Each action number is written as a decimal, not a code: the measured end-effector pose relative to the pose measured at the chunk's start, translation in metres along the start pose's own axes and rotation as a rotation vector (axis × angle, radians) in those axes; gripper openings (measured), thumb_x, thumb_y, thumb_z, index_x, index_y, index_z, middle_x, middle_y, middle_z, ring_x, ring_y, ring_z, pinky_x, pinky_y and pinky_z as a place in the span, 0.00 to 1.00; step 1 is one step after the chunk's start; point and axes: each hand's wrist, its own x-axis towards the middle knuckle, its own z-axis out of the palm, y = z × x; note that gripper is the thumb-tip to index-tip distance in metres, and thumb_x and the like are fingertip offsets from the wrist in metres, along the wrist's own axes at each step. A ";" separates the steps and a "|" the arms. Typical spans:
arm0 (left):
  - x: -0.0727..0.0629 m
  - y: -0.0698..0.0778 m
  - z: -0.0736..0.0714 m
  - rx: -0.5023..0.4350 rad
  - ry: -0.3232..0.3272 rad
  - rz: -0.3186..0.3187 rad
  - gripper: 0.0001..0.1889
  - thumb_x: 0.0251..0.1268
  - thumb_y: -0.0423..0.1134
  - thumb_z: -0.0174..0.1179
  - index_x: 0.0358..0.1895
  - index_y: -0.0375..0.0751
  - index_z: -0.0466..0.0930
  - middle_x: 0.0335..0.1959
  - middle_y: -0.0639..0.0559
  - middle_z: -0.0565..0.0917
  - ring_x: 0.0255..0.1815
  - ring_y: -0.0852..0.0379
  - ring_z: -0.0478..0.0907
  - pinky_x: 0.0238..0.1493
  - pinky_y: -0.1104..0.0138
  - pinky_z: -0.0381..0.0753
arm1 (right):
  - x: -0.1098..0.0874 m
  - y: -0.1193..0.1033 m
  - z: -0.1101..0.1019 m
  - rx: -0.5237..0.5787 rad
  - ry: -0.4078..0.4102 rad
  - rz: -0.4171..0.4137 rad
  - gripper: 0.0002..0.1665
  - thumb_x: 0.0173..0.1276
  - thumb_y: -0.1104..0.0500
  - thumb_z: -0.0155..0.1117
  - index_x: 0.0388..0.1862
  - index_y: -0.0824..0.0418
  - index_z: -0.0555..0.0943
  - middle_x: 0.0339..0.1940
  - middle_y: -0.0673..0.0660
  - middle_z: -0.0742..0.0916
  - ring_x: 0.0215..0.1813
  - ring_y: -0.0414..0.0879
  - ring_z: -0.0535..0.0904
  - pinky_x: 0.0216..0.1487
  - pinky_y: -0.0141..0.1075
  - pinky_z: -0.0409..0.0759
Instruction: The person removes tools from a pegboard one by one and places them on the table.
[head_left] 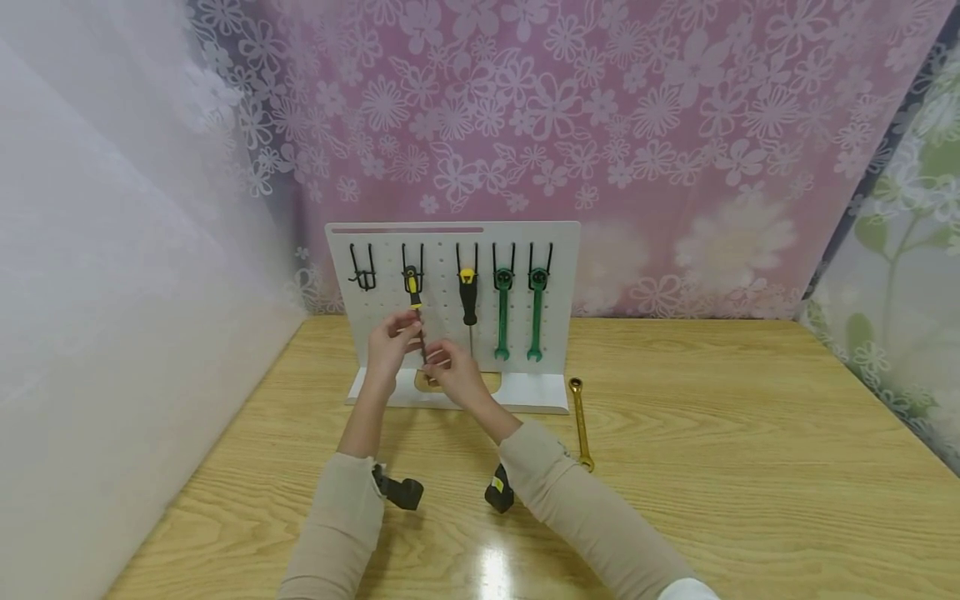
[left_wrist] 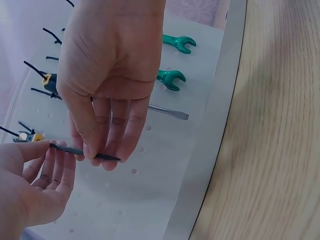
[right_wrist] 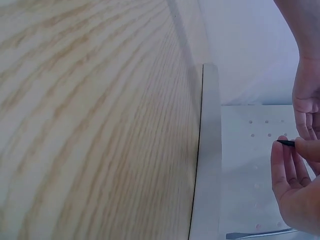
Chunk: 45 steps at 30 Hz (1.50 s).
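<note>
A screwdriver with a black-and-yellow handle (head_left: 413, 287) hangs from a hook on the white pegboard (head_left: 442, 333), its dark shaft pointing down. High on that shaft, just below the handle, my left hand (head_left: 386, 346) pinches it between thumb and fingers. Lower down, my right hand (head_left: 456, 377) holds the shaft near its end. In the left wrist view the pointed dark tip (left_wrist: 111, 158) sticks out past the right thumb. The right wrist view shows only the tip end (right_wrist: 286, 143), with the right fingers (right_wrist: 292, 182) behind it.
To the right on the board hang a second screwdriver (head_left: 468, 302) and two green wrenches (head_left: 503, 321). A black hook (head_left: 364, 275) at the far left carries no tool. On the wooden table (head_left: 712, 458), right of the board's base, lies a gold wrench (head_left: 581, 425).
</note>
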 end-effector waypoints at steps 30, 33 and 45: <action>-0.014 0.012 -0.011 0.014 -0.060 0.067 0.14 0.66 0.31 0.54 0.52 0.28 0.72 0.45 0.43 0.76 0.44 0.45 0.75 0.41 0.66 0.80 | -0.016 -0.020 0.004 0.096 -0.069 0.023 0.12 0.64 0.71 0.58 0.46 0.70 0.74 0.35 0.63 0.80 0.36 0.56 0.81 0.36 0.40 0.82; -0.015 0.015 -0.012 0.017 -0.066 0.065 0.14 0.66 0.31 0.54 0.52 0.27 0.71 0.45 0.42 0.76 0.44 0.45 0.75 0.41 0.66 0.80 | -0.023 -0.034 0.002 0.110 -0.076 0.023 0.12 0.63 0.73 0.57 0.46 0.73 0.74 0.37 0.67 0.80 0.37 0.60 0.81 0.37 0.44 0.82; -0.021 0.024 -0.016 0.035 -0.084 0.047 0.15 0.66 0.31 0.54 0.53 0.27 0.71 0.46 0.41 0.76 0.39 0.56 0.76 0.42 0.66 0.79 | -0.042 -0.063 -0.001 0.098 -0.097 0.012 0.12 0.64 0.74 0.55 0.47 0.75 0.72 0.38 0.69 0.79 0.39 0.62 0.80 0.39 0.46 0.81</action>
